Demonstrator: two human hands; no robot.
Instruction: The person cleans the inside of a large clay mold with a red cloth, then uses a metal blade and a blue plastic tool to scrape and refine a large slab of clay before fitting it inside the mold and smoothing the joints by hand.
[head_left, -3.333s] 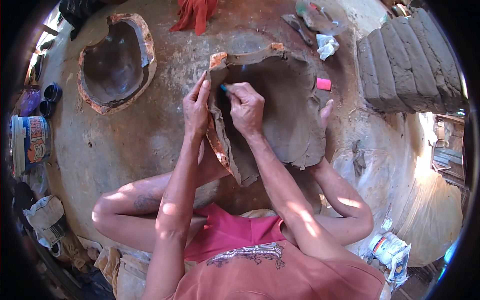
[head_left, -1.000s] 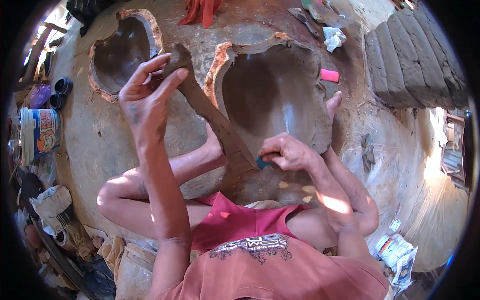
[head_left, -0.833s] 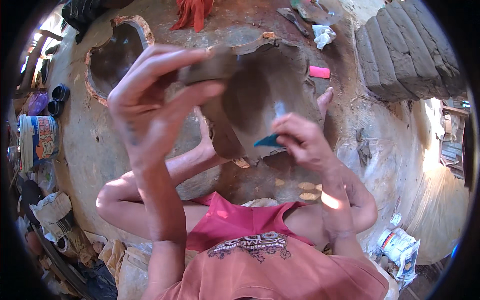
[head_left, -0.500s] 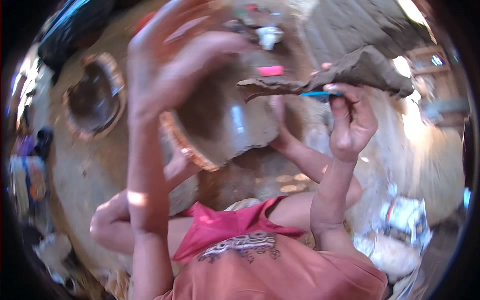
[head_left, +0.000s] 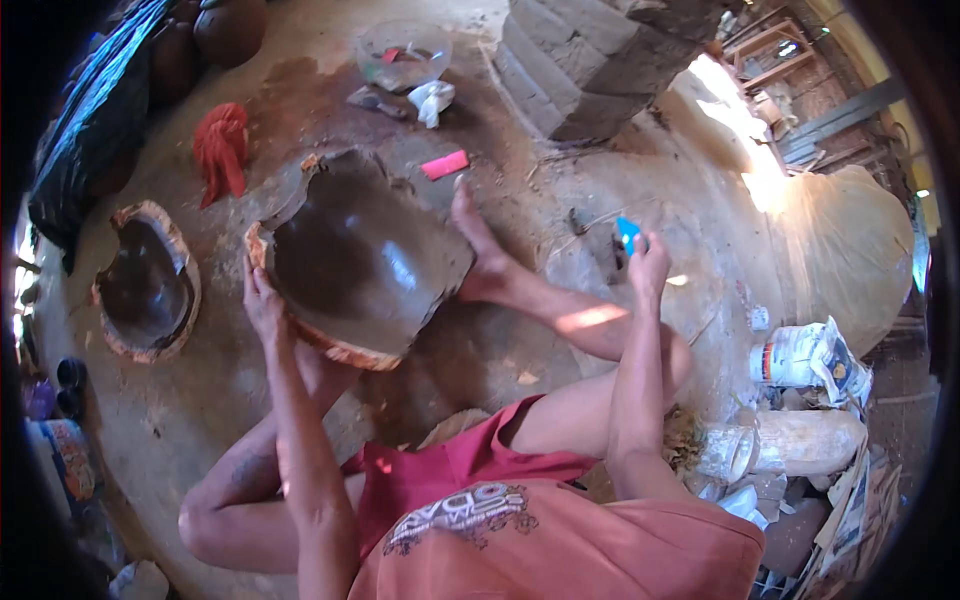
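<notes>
A large half mould (head_left: 258,245) with a rough orange-brown rim, lined with smooth dark wet clay, lies tilted between my legs. The clay lining (head_left: 350,240) shines in the middle, and its edge is ragged. My left hand (head_left: 266,308) grips the mould's left rim, fingers against its outer side and partly hidden. Off to the right, away from the mould, my right hand (head_left: 648,265) is closed around a small flat blue scraper (head_left: 628,235). No clay slab shows in either hand.
A smaller clay-lined mould (head_left: 185,250) lies at left, near a red cloth (head_left: 221,150). Beyond are a pink block (head_left: 445,164), a clear basin (head_left: 405,55), a white crumpled lump (head_left: 432,102) and a big grey clay stack (head_left: 580,80). A white bucket (head_left: 790,355) stands at right.
The torn clay slab has left my right hand, which keeps the blue scraper and has moved lower. My left hand has come down from high in front onto the mould's rim.
</notes>
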